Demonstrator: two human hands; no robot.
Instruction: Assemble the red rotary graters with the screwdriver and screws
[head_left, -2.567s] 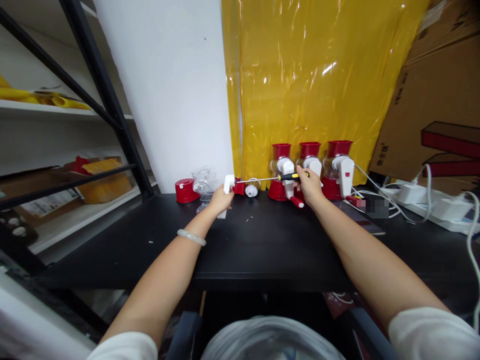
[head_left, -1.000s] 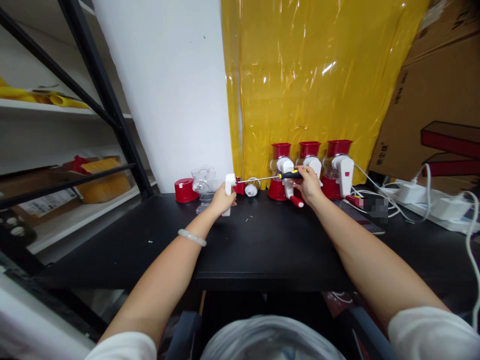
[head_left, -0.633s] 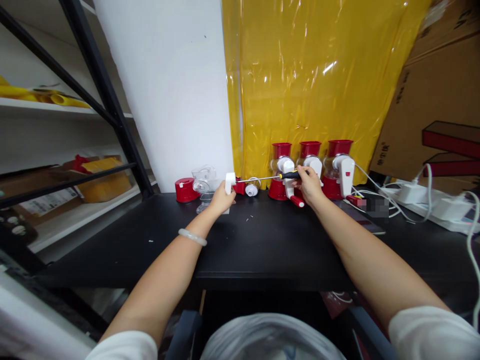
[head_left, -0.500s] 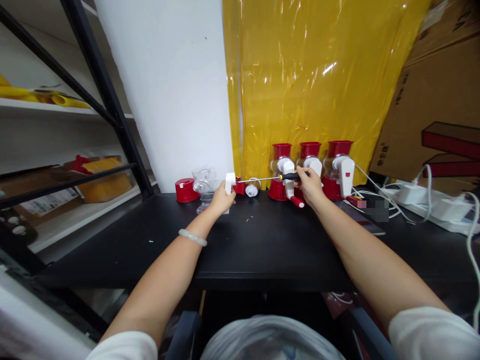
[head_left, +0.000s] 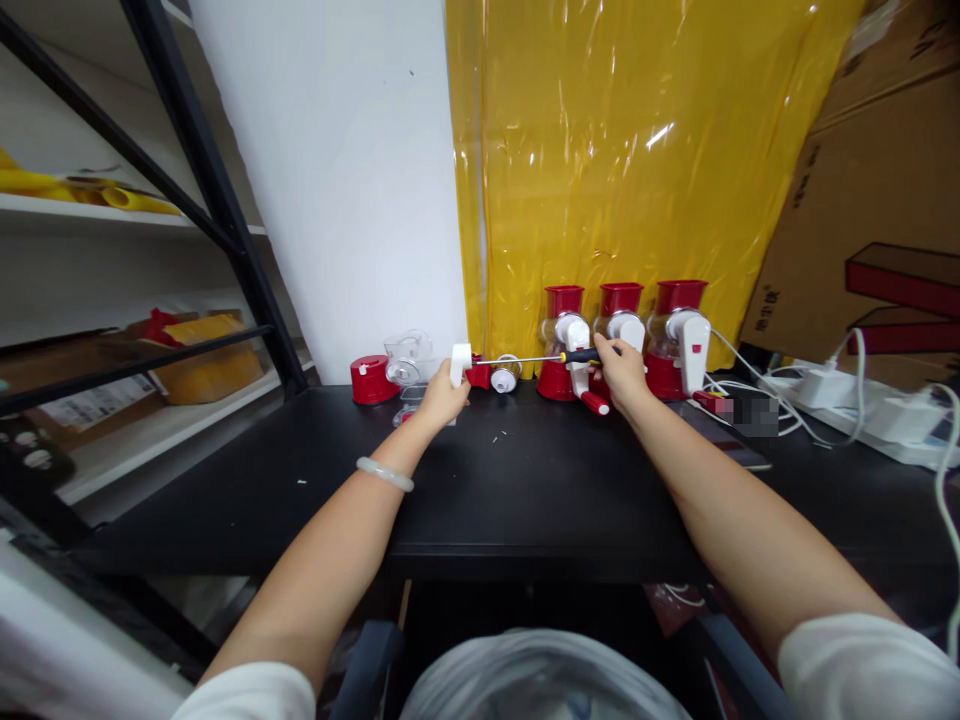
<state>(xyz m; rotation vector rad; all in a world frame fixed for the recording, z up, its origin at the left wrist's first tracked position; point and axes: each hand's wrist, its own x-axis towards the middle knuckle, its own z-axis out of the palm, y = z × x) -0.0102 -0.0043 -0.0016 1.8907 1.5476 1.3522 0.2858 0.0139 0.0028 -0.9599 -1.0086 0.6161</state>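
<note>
My left hand (head_left: pixel 441 400) is closed around a white plastic handle part (head_left: pixel 457 364), holding it upright above the black table (head_left: pixel 525 480). My right hand (head_left: pixel 621 372) grips the black and yellow handle of a screwdriver (head_left: pixel 555 356). The screwdriver's thin shaft runs leftward, and its tip meets the top of the white part. A small red piece (head_left: pixel 478 375) sits right behind the tip.
Three red and white hand-crank graters (head_left: pixel 622 335) stand against the yellow plastic sheet. A red base (head_left: pixel 369 380), clear plastic parts (head_left: pixel 409 360) and a small drum (head_left: pixel 505 375) lie at the left. Two small screws (head_left: pixel 497 437) lie on the table. Power strips and cables (head_left: pixel 847 400) are at the right.
The white part in my left hand has risen slightly and shifted a little right against the screwdriver tip. My right hand has stayed on the screwdriver handle.
</note>
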